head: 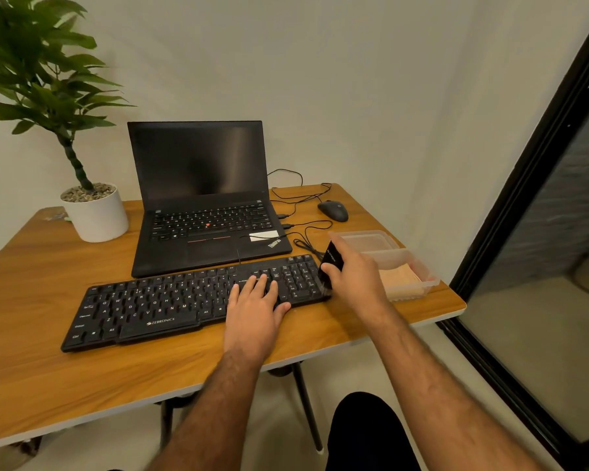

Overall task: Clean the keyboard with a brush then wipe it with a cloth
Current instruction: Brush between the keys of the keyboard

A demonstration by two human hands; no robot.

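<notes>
Head view: clear tub (422, 266) holds folded cloth (400, 282); right hand (352, 270) grips brush (330, 261); left hand (255, 307) flat on keyboard (170, 300).

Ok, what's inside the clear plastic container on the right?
A folded orange cloth lies in the container. The right hand holding the brush covers its left end, so anything there is hidden.

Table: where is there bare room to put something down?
Bare wood lies on the table in front of the keyboard, and between the plant pot and laptop. The right side is crowded: mouse, cables, plastic box.
</notes>
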